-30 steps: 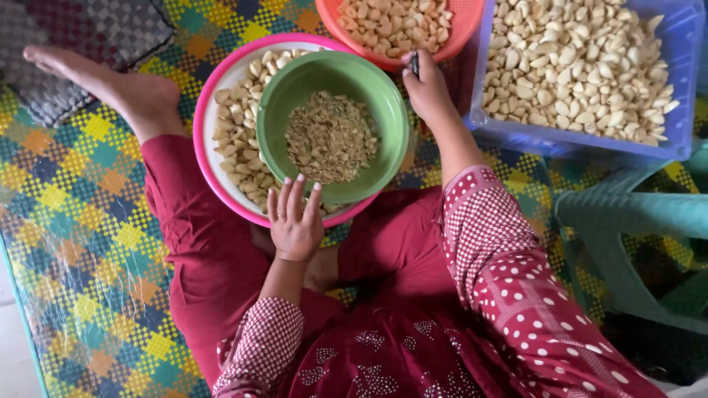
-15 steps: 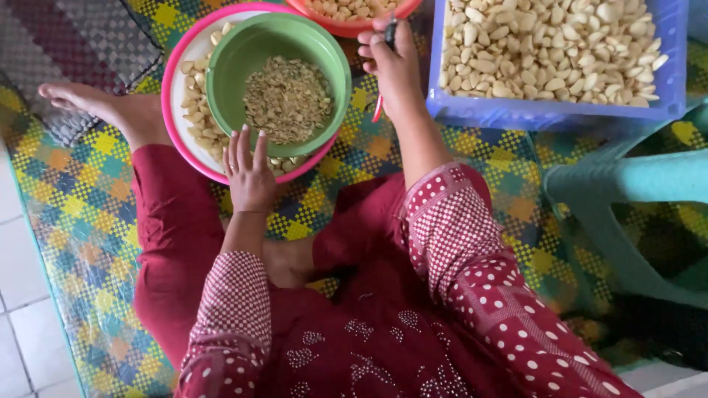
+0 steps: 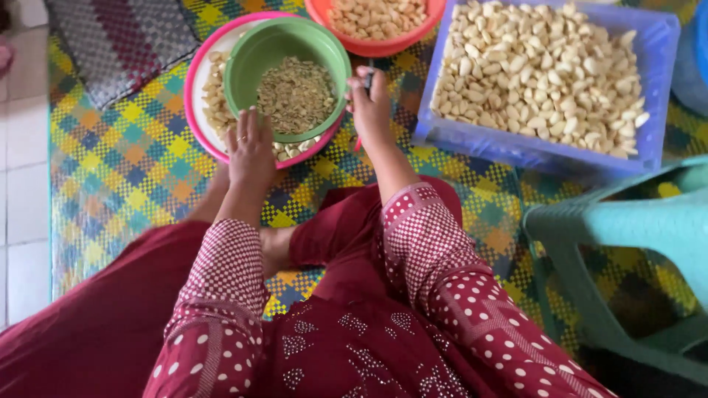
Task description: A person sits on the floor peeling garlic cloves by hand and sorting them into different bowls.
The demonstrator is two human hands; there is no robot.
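Observation:
My left hand [image 3: 251,151] rests flat with fingers apart on the near rim of a pink bowl [image 3: 198,110] of pale peeled cloves. Inside it sits a green bowl [image 3: 254,55] holding brownish husks. My right hand [image 3: 371,107] is closed around a small dark-handled tool, likely a knife, next to the green bowl's right edge. A ring shows on one finger of the left hand.
An orange bowl [image 3: 383,46] of peeled cloves stands at the top. A blue plastic crate [image 3: 531,147] full of garlic cloves is at the right. A teal plastic stool [image 3: 634,236] stands at the lower right. A checkered woven mat [image 3: 125,162] covers the floor; white tiles lie left.
The view has shifted and closed in. My outstretched leg has drawn back out of the left side. Both hands stay at the bowls.

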